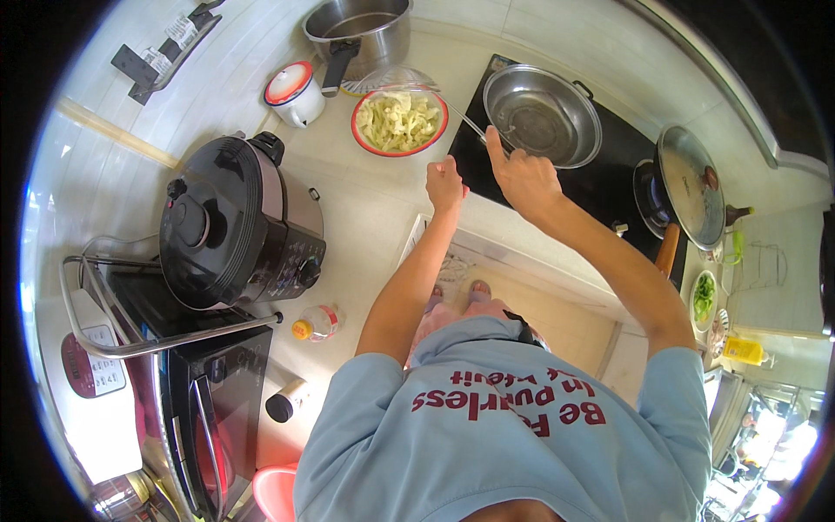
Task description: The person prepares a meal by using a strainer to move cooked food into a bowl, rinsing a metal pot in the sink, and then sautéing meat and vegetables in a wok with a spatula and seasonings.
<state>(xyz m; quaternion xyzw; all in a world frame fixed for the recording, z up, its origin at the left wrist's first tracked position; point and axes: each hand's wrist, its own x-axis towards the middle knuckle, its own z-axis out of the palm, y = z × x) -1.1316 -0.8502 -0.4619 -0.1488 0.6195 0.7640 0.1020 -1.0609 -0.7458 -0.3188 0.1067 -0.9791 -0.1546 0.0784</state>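
My right hand (527, 173) grips the long metal handle of a mesh skimmer (403, 78), index finger stretched along it. The skimmer's head hangs over the far part of a red-rimmed enamel bowl (399, 122) full of pale green cauliflower pieces (394, 124). My left hand (446, 183) is curled closed just in front of the bowl, with nothing visible in it. Beyond my right hand, a steel basin (541, 117) with clear liquid in its bottom sits on the black cooktop (610, 147).
A glass-lidded wok (688, 186) stands over a blue flame at right, its wooden handle (667, 250) pointing towards me. To the left are a pressure cooker (222, 222), an enamel mug (293, 94), a steel pot (365, 39) and a plastic bottle (316, 324). Under my arms, a drawer (470, 245) stands open.
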